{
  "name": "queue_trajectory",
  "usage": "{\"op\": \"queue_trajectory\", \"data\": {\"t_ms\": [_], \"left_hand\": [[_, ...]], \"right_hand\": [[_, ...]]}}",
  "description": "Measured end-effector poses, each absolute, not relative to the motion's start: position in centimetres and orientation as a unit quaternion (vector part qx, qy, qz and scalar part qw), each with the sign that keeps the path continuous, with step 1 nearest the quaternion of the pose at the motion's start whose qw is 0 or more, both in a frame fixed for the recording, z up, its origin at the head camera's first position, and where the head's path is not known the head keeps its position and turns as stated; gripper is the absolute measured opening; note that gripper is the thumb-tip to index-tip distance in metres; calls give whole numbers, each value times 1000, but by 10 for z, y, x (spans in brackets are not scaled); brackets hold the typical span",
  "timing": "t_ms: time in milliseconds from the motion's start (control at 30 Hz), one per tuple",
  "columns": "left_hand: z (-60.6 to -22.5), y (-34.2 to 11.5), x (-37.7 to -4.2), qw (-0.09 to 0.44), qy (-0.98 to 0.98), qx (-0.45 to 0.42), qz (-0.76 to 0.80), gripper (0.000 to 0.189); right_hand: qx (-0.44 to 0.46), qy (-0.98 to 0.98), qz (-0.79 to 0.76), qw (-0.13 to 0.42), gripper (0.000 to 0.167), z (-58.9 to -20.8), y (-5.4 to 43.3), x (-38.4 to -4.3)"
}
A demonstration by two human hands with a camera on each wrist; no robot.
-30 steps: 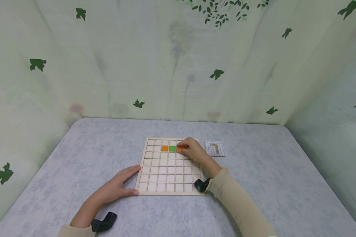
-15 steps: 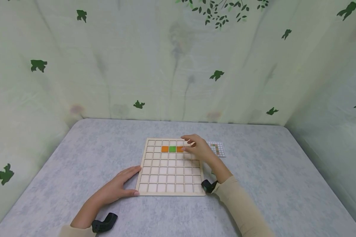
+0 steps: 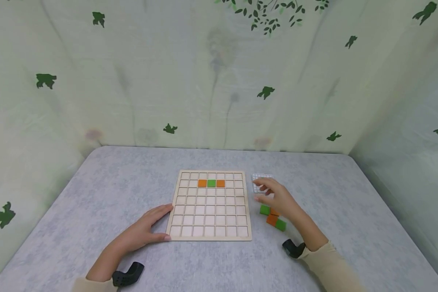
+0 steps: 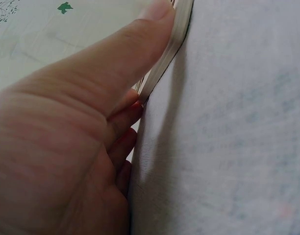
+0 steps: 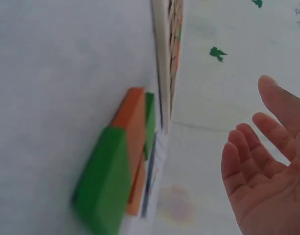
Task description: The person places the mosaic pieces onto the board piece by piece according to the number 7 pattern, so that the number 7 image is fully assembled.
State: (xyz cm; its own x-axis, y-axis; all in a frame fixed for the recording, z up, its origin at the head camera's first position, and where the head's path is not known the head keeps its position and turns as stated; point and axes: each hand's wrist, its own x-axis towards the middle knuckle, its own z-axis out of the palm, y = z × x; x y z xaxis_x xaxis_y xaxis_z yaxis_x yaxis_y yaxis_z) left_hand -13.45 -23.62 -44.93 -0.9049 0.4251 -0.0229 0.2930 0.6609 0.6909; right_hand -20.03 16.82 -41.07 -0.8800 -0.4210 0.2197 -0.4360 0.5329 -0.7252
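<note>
A wooden grid board (image 3: 210,210) lies on the table, with an orange tile (image 3: 202,183), a green tile (image 3: 211,183) and another orange tile (image 3: 220,183) side by side in its second row from the far edge. My left hand (image 3: 146,229) rests against the board's left edge, fingers extended and thumb at the near corner; the left wrist view shows the thumb (image 4: 135,44) along the rim. Right of the board, my right hand (image 3: 279,198) hovers with nothing in it, fingers loosely bent. Below it lie loose orange and green tiles (image 3: 280,225), partly hidden by the hand.
A small printed grid card (image 3: 257,177) lies beyond the loose tiles, partly covered by my right hand. The grey-blue table (image 3: 131,174) extends around the board. A pale curtain (image 3: 190,81) with green leaf shapes stands behind it.
My right hand has let go of the orange tile, leaving it in the row beside the green one, and has moved right, over the loose tiles. My left hand stays put.
</note>
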Motion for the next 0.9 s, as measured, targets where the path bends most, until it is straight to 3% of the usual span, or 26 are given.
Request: {"op": "queue_trajectory", "data": {"t_ms": [400, 600, 900], "left_hand": [[-450, -236, -134, 93, 906, 197, 362, 90], [-450, -236, -134, 85, 905, 203, 363, 89], [-450, -235, -133, 81, 905, 201, 365, 88]], "right_hand": [[214, -908, 355, -52, 35, -439, 195, -188], [202, -921, 328, -58, 25, -440, 190, -187], [203, -919, 333, -46, 26, -430, 182, -189]]}}
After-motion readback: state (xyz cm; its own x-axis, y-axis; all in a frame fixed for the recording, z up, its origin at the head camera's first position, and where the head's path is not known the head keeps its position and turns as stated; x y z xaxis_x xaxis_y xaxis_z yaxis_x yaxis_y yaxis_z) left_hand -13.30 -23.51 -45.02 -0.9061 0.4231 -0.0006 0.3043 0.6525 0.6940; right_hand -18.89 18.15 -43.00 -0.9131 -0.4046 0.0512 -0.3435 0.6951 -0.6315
